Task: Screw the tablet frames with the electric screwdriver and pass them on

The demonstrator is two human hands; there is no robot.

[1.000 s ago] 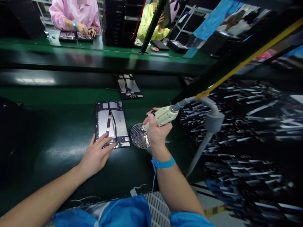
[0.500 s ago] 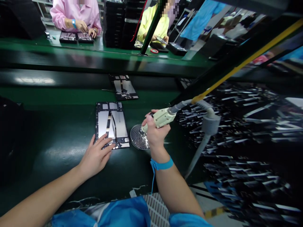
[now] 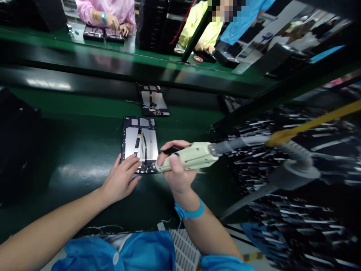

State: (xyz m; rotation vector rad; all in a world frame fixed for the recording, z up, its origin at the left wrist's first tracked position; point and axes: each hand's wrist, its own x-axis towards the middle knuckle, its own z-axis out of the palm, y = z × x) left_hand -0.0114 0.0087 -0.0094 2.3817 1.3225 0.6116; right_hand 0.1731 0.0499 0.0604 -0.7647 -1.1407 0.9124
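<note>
A tablet-like screen assembly (image 3: 150,145) lies on the green bench, its silver inner side up, with a dark ribbon cable running down it. The fingers of my left hand (image 3: 120,178) are stretched out and rest on its lower left part. My right hand (image 3: 179,169) is wrapped round a pale green electric screwdriver (image 3: 197,156). The driver's nose points left at the assembly's lower right edge; whether its tip touches a screw cannot be made out. The round perforated metal dish is hidden from view behind my right hand and the driver.
Farther back lies a second assembly (image 3: 155,101). At right, a grey hose (image 3: 239,143) with a yellow strap (image 3: 316,124) leads to the driver, above many stacked dark panels (image 3: 282,222). Co-workers in pink (image 3: 109,11) and yellow (image 3: 194,26) work across the bench.
My right hand has brought the screwdriver from over the perforated dish to the assembly's lower right edge, turning it more level. My left hand stays on the assembly. The whole view has shifted slightly.
</note>
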